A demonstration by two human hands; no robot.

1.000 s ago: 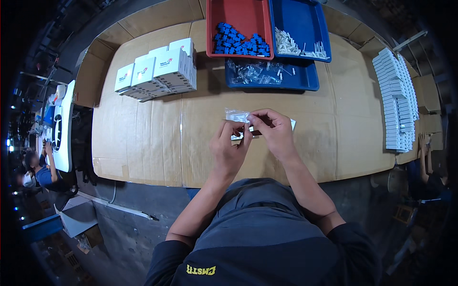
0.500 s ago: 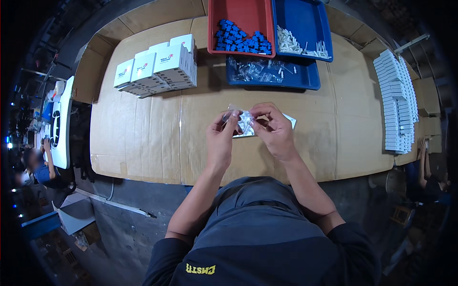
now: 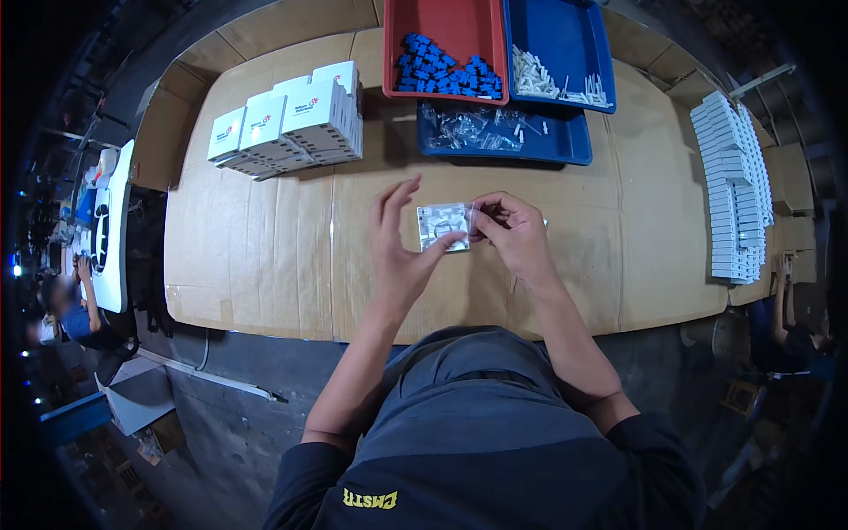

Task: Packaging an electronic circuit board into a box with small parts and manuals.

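A flat white and grey printed square [image 3: 439, 223], a leaflet or a small box, lies on the cardboard table top in front of me. My left hand [image 3: 397, 252] is open at its left side, fingers raised and spread. Its thumb reaches over the lower part of the square; whether it touches is unclear. My right hand [image 3: 515, 237] is closed in a pinch at the square's right edge, on a small clear plastic bag [image 3: 474, 212]. The bag's contents are hidden by the fingers.
Stacked white boxes [image 3: 305, 119] stand at the back left. A red tray [image 3: 446, 18] holds blue pieces; one blue tray [image 3: 556, 22] holds white plugs. Another blue tray [image 3: 565, 141] has clear bags. Rows of white boxes [image 3: 733, 194] line the right. Co-workers are at both sides.
My left hand has let go of the clear bag, moved left and spread its fingers. The right hand, still pinching, has shifted slightly right, uncovering more of the printed square.
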